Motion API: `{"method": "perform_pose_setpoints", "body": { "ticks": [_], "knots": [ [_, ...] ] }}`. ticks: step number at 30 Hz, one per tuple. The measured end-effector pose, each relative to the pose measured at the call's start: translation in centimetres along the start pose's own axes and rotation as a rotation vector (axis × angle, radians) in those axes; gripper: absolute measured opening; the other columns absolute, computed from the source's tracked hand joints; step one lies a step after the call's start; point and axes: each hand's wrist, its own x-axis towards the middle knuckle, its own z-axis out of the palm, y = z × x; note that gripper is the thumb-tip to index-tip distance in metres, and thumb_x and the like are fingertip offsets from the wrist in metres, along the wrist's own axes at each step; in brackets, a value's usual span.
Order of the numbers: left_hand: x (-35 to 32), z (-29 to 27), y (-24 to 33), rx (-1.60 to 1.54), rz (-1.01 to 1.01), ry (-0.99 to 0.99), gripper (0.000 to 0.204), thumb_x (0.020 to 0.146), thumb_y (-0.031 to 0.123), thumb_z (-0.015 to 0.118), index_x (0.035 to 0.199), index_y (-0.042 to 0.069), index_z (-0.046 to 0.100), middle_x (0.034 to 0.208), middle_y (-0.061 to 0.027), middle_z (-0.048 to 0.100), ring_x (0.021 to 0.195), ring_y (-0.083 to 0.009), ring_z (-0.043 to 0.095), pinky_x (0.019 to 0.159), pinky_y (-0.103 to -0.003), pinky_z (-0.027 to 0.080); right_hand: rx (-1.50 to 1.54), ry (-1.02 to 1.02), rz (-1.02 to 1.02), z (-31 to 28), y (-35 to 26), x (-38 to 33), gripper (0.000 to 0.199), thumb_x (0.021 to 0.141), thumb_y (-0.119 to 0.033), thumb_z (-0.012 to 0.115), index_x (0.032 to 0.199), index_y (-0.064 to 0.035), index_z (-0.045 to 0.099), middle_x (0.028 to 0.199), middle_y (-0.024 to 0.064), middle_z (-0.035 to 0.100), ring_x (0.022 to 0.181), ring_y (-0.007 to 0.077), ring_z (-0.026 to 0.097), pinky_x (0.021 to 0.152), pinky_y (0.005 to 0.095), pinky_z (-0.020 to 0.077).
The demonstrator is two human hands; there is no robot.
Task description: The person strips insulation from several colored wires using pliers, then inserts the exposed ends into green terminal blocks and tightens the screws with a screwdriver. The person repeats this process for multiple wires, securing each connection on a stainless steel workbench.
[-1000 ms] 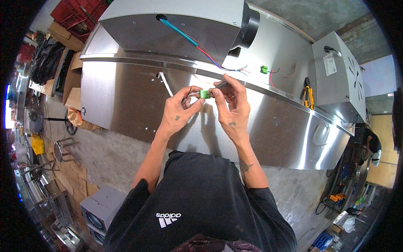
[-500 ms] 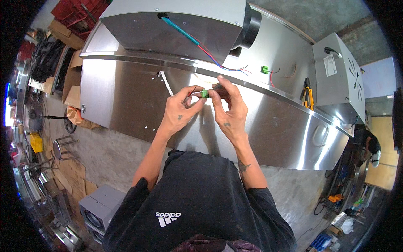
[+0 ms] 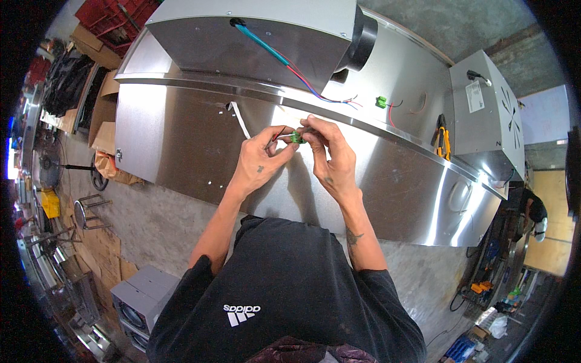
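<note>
My left hand (image 3: pixel 259 156) pinches a small green terminal block (image 3: pixel 296 138) between thumb and fingers. Thin wires, one of them dark, run from the block across the left fingertips. Right beside the block, my right hand (image 3: pixel 331 156) is closed, its thumb and fingertips drawn together; whatever they grip is hidden. Both hands are above the stainless steel panel (image 3: pixel 181 139). A white cable (image 3: pixel 240 121) comes out of a hole in that panel, left of my hands. Farther back on the ledge lies a second green terminal block (image 3: pixel 380 102) with red and black wires.
Behind my hands stands a grey metal housing (image 3: pixel 254 45) with a teal cable (image 3: pixel 260 43) ending in loose red and blue wires. Yellow-handled pliers (image 3: pixel 445 144) rest at right, by a grey box (image 3: pixel 487 115). A stool (image 3: pixel 89 212) and grey units (image 3: pixel 145 299) stand on the floor.
My right hand's fingers have curled in and come closer together beside the green terminal block. My left hand has hardly moved and still holds the block.
</note>
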Motion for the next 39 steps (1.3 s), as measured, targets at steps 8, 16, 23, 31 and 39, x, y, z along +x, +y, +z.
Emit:
{"method": "perform_pose_setpoints", "body": {
  "ticks": [8, 16, 23, 31, 39],
  "knots": [
    [-0.1, -0.6, 1.2, 0.045, -0.119, -0.047, 0.038, 0.094, 0.017, 0.085, 0.126, 0.001, 0.075, 0.082, 0.0044, 0.063, 0.070, -0.0031, 0.047, 0.063, -0.023, 0.043, -0.038, 0.001, 0.007, -0.1, 0.3, 0.0, 0.046, 0.095, 0.014, 0.069, 0.138, -0.0025, 0.062, 0.120, 0.0182, 0.073, 0.110, 0.0294, 0.075, 0.092, 0.0362, 0.0632],
    [-0.2, -0.5, 0.7, 0.055, -0.008, -0.053, 0.037, 0.093, 0.015, 0.083, 0.128, 0.003, 0.075, 0.095, -0.0016, 0.073, 0.065, -0.0057, 0.044, 0.058, -0.027, 0.041, -0.148, -0.135, 0.036, -1.8, -2.0, 1.5, 0.037, 0.100, 0.006, 0.069, 0.136, -0.0037, 0.063, 0.116, 0.0150, 0.074, 0.107, 0.0222, 0.077, 0.088, 0.0351, 0.0645],
    [-0.1, -0.4, -0.1, 0.111, 0.105, -0.014, 0.037, 0.094, 0.016, 0.082, 0.128, 0.003, 0.075, 0.096, -0.0038, 0.073, 0.065, -0.0084, 0.046, 0.058, -0.029, 0.043, -0.449, -0.348, 0.023, -4.6, -2.3, 2.4, 0.024, 0.101, -0.003, 0.069, 0.124, -0.0039, 0.064, 0.107, 0.0138, 0.066, 0.097, 0.0314, 0.070, 0.084, 0.0455, 0.0578],
    [-0.4, -0.7, 0.1, 0.133, 0.038, -0.052, 0.039, 0.094, 0.017, 0.082, 0.128, 0.000, 0.074, 0.096, -0.0067, 0.072, 0.064, -0.0091, 0.048, 0.058, -0.030, 0.044, -0.601, -0.439, -0.140, -5.2, -2.3, 3.1, 0.019, 0.103, -0.018, 0.071, 0.117, -0.0057, 0.066, 0.096, 0.0090, 0.061, 0.089, 0.0281, 0.063, 0.078, 0.0441, 0.0526],
    [-0.1, -0.5, -0.4, 0.148, 0.167, -0.032, 0.038, 0.092, 0.014, 0.084, 0.127, 0.002, 0.074, 0.091, -0.0067, 0.067, 0.065, -0.0098, 0.051, 0.059, -0.029, 0.045, -0.623, -0.542, -0.135, -5.3, -2.7, 3.5, 0.020, 0.105, -0.015, 0.068, 0.119, -0.0013, 0.063, 0.098, 0.0123, 0.061, 0.088, 0.0299, 0.061, 0.079, 0.0448, 0.0515]
  ]
}}
